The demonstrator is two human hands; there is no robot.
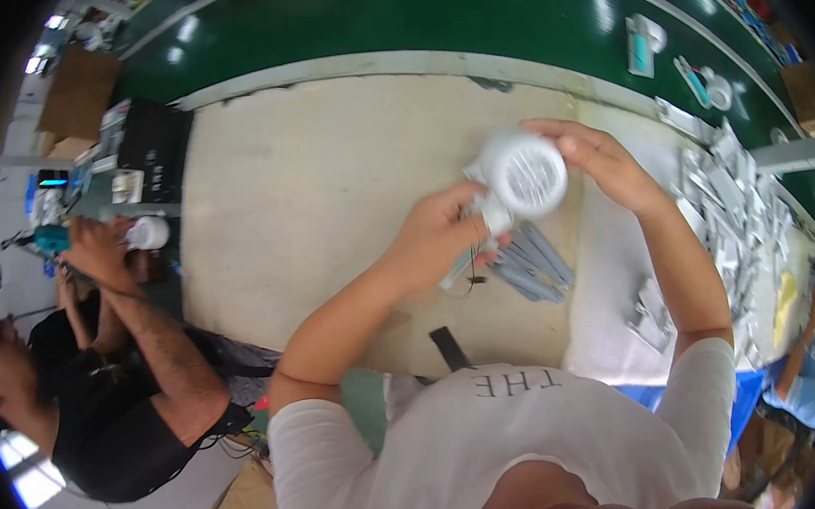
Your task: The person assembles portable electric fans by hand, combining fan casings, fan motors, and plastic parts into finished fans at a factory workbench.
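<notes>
The left hand (444, 228) is closed around the handle of a white fan (528, 178), which it holds up over the right half of the pale surface (297, 187), its round grille facing the camera. A pale green end shows below that grip, and a thin dark cord (475, 278) hangs beside it. The right hand (611, 167) is partly open, fingers curved along the edge of the fan's head; blur hides whether it presses there. Just below the fan, several long grey pieces (533, 266) lie overlapping. A black strip (449, 348) lies by the near edge. To the right, a silvery packet (653, 316) sits apart from a large heap of silvery pieces (740, 219). Off to the left, a co-worker in black (119, 421) holds a teal tool (50, 239) near another white fan (147, 233). Past the far edge runs a green belt (389, 17), carrying two white-and-teal fans (640, 48) toward its right.
</notes>
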